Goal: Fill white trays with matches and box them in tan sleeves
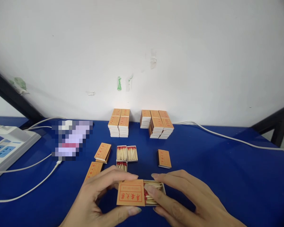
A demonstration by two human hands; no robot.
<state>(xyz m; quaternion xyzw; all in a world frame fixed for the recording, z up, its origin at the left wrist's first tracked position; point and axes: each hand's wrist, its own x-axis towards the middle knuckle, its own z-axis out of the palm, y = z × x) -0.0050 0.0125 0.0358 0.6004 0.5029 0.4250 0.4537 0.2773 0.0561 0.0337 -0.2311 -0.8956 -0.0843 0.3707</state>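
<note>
In the head view my left hand (97, 192) grips an orange matchbox sleeve (131, 193) with red printing, thumb on its near edge and fingers on its far edge. From the sleeve's right end sticks out a white tray (165, 190) of red-tipped matches. My right hand (189, 197) pinches this tray, with one finger over the matches. Just beyond my left hand are three trays filled with matches (121, 153), without sleeves. Orange sleeves (103, 152) lie left of them, one partly hidden by my left hand. A single orange matchbox (164, 158) lies beyond my right hand.
Two blocks of stacked matchboxes, a left one (119, 123) and a right one (157, 124), stand near the white wall. A power strip (13, 151), a blurred-out phone (72, 138) and white cables lie on the left. Another cable (227, 136) crosses the blue table's right side.
</note>
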